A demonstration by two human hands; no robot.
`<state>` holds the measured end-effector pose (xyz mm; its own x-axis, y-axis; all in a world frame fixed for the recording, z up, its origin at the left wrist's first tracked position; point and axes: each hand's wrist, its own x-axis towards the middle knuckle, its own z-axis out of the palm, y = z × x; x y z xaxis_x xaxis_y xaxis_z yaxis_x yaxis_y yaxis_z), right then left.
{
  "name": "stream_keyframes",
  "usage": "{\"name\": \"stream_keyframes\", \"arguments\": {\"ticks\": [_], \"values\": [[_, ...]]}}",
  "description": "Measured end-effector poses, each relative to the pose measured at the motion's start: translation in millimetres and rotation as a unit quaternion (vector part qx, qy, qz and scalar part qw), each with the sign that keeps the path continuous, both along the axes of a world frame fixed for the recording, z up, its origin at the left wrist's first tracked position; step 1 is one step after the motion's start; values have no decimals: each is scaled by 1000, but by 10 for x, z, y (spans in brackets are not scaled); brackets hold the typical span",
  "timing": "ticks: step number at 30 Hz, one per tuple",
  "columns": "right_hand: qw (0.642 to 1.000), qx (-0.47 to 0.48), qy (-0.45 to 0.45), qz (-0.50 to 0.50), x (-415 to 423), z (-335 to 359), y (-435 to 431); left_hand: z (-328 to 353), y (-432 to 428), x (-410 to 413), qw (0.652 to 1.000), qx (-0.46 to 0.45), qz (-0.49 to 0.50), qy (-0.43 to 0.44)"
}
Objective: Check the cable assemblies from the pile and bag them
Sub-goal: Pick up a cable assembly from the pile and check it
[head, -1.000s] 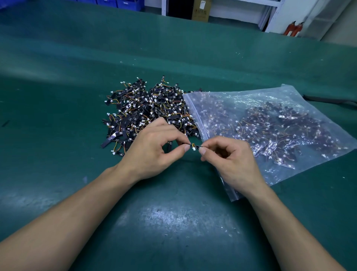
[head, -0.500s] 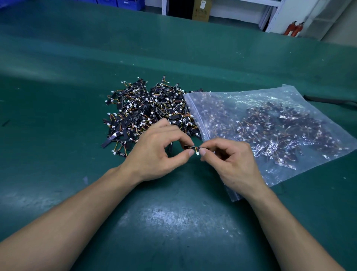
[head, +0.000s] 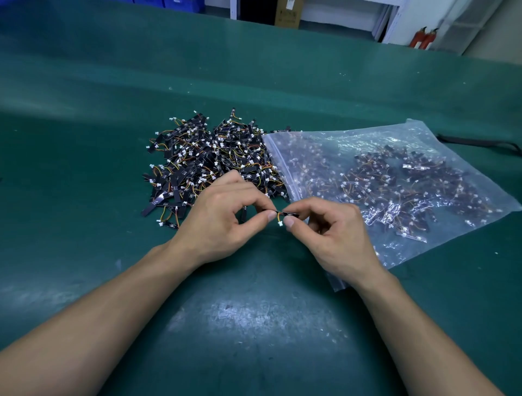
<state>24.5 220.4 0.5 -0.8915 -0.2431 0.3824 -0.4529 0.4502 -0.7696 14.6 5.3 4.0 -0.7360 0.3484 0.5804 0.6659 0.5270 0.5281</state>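
Green table [head: 84, 254] carries all items. Clear zip bag [head: 375, 141], part filled with cable assemblies, lies flat at right, its mouth edge touching the loose pile [head: 209, 158] at centre. Left hand [head: 223, 223] and right hand [head: 333, 234] meet just in front of the pile. Each pinches one end of a single cable assembly [head: 282, 216] between thumb and forefinger.

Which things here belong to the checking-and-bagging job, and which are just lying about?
In the job: pile of cable assemblies; clear zip bag, partly filled; single assembly pinched between left hand and right hand.

Lying about: black strap at the far right; cardboard box, red extinguishers and blue bins beyond the table.
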Motion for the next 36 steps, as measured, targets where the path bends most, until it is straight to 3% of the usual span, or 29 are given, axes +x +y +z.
{"name": "stream_keyframes", "arguments": {"ticks": [10, 36], "values": [[999, 30, 30, 3, -12, 5, 15, -21, -1, -4, 1000, 2, -8, -22], [1000, 9, -2, -22, 10, 5, 7, -9, 10, -5, 1000, -7, -4, -9]]}}
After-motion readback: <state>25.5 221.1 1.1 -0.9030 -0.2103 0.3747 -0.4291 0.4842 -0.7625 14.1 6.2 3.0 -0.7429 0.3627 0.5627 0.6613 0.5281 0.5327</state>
